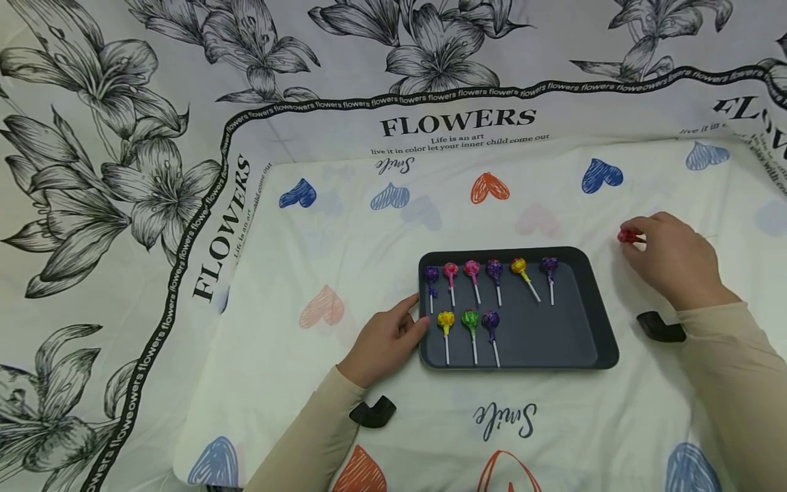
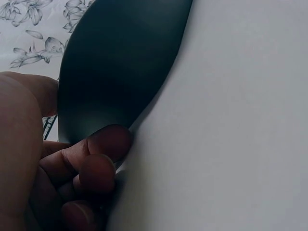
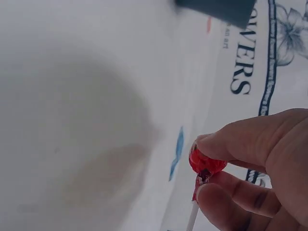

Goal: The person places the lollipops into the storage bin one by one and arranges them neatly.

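Observation:
In the head view a dark grey tray carries several wrapped lollipops in two rows. The upper row includes a pink lollipop and a red-and-yellow one; the lower has a yellow, a green and a purple lollipop. My left hand holds the tray's left edge, its fingers curled against the wall in the left wrist view. Off the tray's right side, my right hand pinches a red lollipop by its round head, with the white stick pointing down in the right wrist view.
A white cloth printed with hearts lies under the tray. Around it runs a flower-patterned border with black lettering. Black wrist bands show at both sleeves.

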The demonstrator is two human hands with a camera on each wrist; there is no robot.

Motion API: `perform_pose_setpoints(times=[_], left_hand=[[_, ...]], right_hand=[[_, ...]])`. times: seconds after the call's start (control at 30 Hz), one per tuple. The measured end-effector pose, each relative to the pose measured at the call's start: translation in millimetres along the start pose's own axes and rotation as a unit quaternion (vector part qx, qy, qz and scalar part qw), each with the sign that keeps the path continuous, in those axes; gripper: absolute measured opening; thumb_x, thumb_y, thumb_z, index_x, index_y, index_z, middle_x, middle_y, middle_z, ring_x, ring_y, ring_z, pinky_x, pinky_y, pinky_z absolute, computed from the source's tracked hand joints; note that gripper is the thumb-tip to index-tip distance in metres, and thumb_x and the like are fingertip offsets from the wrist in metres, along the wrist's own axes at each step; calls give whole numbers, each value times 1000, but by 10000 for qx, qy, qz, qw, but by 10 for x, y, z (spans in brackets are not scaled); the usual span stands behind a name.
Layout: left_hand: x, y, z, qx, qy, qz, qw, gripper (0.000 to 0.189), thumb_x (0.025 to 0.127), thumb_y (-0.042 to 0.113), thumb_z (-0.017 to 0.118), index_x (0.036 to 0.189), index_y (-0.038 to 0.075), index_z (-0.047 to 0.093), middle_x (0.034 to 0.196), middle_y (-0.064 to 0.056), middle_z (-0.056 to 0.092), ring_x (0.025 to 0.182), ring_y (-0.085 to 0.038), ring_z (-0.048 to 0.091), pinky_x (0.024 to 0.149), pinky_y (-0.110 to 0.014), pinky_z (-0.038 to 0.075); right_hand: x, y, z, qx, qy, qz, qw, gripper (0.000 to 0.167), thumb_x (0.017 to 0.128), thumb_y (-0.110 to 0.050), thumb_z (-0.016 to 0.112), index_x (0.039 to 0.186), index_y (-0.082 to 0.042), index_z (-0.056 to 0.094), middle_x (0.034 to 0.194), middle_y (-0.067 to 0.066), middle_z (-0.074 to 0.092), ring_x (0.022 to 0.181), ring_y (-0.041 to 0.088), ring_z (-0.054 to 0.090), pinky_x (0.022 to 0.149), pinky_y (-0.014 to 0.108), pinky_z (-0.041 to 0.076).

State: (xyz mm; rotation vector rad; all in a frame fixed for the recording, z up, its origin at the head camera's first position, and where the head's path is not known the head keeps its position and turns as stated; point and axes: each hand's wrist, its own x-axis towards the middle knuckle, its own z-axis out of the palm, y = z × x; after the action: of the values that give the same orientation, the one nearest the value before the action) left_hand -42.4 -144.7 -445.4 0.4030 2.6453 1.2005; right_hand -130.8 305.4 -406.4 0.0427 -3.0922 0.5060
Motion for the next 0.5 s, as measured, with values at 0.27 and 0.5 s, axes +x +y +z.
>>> perform_pose_setpoints(times=[0.27, 0.5], left_hand=[[-4, -8, 3, -6, 5, -19, 10000, 56, 106, 39, 62, 153, 9, 54, 73, 9, 56, 61, -6, 48, 58, -26, 37], [5, -12, 3, -17, -37, -46, 10000, 57, 107, 40, 61, 154, 9, 53, 73, 9, 57, 60, -6, 48, 58, -26, 37]], right_hand=[[-115, -218, -68, 81, 182, -65, 9998, 27, 96, -20, 68, 112, 1, 72, 106, 27, 65, 82, 39, 62, 51, 46, 44], [-248, -453, -122, 253, 140, -122, 9995, 32, 97, -30, 67, 108, -1, 75, 103, 24, 72, 66, 27, 60, 49, 40, 40]])
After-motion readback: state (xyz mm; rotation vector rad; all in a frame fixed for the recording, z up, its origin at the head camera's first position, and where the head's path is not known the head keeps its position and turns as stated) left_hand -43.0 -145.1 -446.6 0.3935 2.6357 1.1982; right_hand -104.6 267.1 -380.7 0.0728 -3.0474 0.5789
